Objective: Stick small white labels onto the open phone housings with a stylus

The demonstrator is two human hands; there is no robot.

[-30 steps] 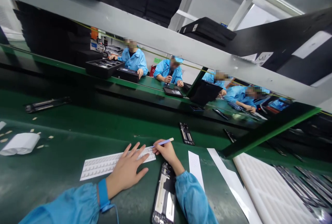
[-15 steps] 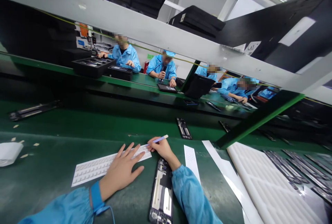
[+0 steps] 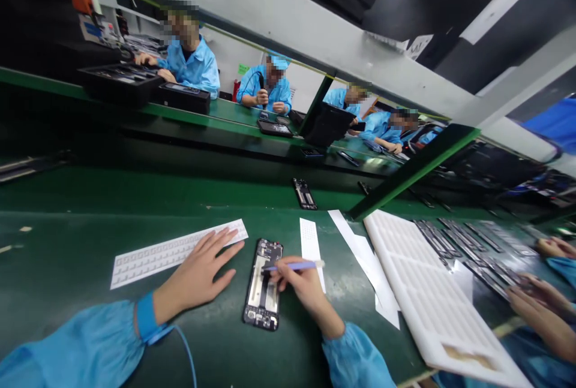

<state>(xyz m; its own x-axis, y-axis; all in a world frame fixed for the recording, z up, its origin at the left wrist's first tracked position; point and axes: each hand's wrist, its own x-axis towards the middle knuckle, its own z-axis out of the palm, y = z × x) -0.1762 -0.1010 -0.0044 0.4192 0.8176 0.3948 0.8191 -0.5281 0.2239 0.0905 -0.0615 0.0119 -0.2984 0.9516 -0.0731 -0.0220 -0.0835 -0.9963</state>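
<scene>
My left hand [image 3: 198, 271] lies flat with spread fingers on the right part of a white sticker sheet [image 3: 148, 265] that carries rows of small grey pieces. A blue band with a cord circles my left wrist. In my right hand [image 3: 299, 286] a pale purple pen-like tool [image 3: 301, 265] is pinched, its tip towards the left. That tip is over the opened phone body [image 3: 256, 298], which lies on the green bench between my hands. Whether anything sits on the tip is too small to tell.
Right of my hand lie a small sticker sheet [image 3: 310, 232], white paper strips [image 3: 360, 250] and a ribbed white foam tray [image 3: 418, 286]. Several phone frames [image 3: 468, 238] lie beyond it, near another person's hands [image 3: 540, 304]. Another phone body [image 3: 305, 194] lies ahead, left of a green post [image 3: 409, 175].
My right hand has moved from the sticker sheet's right end to above the phone body, still holding the pen-like tool. My left hand stays on the sheet. The whole view has shifted.
</scene>
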